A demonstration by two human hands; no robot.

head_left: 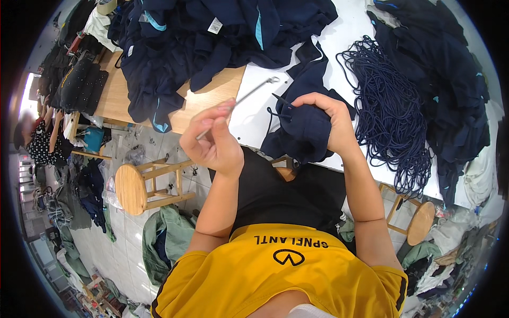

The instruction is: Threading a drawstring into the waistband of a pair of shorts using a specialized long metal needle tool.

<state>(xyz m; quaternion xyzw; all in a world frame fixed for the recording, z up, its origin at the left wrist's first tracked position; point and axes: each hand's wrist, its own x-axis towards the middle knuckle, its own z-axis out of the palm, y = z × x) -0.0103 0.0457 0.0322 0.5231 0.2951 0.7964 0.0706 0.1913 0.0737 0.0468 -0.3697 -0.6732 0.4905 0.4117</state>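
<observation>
Some stools [131, 189] — white table [350, 32], garments [307, 132]

I am working in what looks like a garment workshop: navy garments [212, 50] are lying heaped along the desk [252, 116], some showing light-blue trim, and a big tangle of navy cord [389, 111] is spreading toward its near edge. Wooden stools [131, 189] are standing on the tiled floor [124, 254], green clothing [169, 238] is lying bunched low beside me, and at my far left another person [45, 143] is reaching out near stacked dark garments [79, 87].
</observation>
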